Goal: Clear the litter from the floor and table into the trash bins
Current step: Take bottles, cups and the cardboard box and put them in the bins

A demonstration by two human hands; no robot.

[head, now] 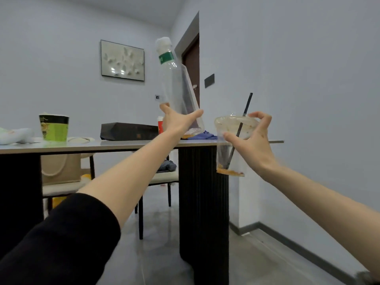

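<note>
Nearest, at the lower left: black sleeve [51, 243] ending near the elbow of the left arm. Further out, left hand [176, 122], thumb and fingers curled round the base of a clear plastic bottle with a green label band [170, 79]. Bottle roughly upright, leaning slightly left, white cap on top, raised in the air above the far end of the grey-topped table [92, 146].

To the right, right hand [253, 140] gripping the upper part of a clear plastic cup [230, 145] between thumb and curled fingers. Thin black straw [246, 105] rising out of the top, orange residue at the bottom. Cup in the air just beside the table's near corner, partly in front of the black fluted table leg [203, 202].

On the tabletop: green and black paper cup [54, 128] toward the left, dark flat box [129, 131] in the middle, small red and white bottle [160, 124] and purple-blue cloth [202, 135] behind the left hand. Under the table, cushioned chair [162, 177] and beige tote bag [59, 167].
</note>
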